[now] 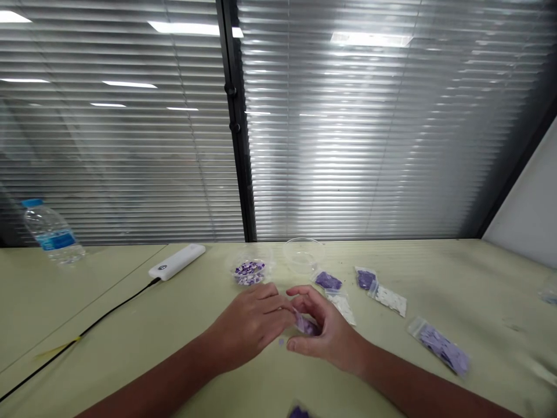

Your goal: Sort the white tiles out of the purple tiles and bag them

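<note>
A small clear plastic bag with light purple pieces is between my two hands above the table. My left hand has its fingers closed together at the bag's left end; its fingertips are partly hidden. My right hand curls round the bag's other end, thumb held apart below. One small purple piece lies on the table under the bag. Just beyond my left hand stands a clear round bowl of purple and white pieces. Beside it is a second clear round container.
Bags of dark purple pieces and white pieces lie beyond my right hand. Further right are another purple bag, a white one and a lilac one. A power bank with a cable and a water bottle are left.
</note>
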### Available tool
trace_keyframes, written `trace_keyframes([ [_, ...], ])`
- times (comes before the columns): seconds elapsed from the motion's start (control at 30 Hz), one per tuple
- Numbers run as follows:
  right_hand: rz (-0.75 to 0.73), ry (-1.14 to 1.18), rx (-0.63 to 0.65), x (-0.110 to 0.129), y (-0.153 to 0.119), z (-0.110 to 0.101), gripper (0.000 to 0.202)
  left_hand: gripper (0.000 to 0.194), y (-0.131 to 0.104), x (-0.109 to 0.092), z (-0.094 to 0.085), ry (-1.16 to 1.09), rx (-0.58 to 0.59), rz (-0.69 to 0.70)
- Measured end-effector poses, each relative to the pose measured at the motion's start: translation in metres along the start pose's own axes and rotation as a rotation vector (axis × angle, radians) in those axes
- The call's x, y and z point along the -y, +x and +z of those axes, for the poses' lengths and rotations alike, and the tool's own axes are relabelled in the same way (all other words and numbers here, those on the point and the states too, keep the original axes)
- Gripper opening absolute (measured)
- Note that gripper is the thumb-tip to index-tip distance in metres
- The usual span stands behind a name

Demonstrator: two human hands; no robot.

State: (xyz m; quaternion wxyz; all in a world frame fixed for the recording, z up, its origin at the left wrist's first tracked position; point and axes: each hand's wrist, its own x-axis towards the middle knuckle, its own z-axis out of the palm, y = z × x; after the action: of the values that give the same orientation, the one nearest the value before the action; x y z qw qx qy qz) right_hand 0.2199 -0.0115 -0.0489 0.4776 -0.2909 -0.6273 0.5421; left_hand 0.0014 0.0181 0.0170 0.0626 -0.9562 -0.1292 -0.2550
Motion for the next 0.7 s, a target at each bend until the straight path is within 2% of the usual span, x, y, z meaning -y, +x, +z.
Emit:
trace_keyframes([
  [0.1, 0.029, -0.04, -0.013, 0.0012, 0.0, -0.006, 0.071, 0.018, 0.0003, 0.0031, -0.0044, 0.012, -0.076, 0.009],
  [0.2, 0.053, -0.05, -0.01, 0.0022, 0.0001, -0.0095, 0.064, 0.019, 0.0002, 0.0045, -0.007, 0.008, -0.098, 0.017],
  [0.43, 0.053, 0.017, 0.048, 0.0088, -0.0006, -0.0073, 0.049, 0.027, -0.0022, 0.0031, -0.0065, -0.092, -0.013, -0.078],
  [0.57, 0.07, 0.021, 0.04, 0.0094, 0.0008, -0.0086, 0.051, 0.032, -0.0025, 0.0046, -0.0069, -0.136, 0.04, -0.112],
  [0.7, 0.05, 0.033, 0.038, 0.0074, 0.0021, -0.0088, 0.051, 0.038, -0.0044, 0.0065, -0.005, -0.168, 0.031, -0.129],
])
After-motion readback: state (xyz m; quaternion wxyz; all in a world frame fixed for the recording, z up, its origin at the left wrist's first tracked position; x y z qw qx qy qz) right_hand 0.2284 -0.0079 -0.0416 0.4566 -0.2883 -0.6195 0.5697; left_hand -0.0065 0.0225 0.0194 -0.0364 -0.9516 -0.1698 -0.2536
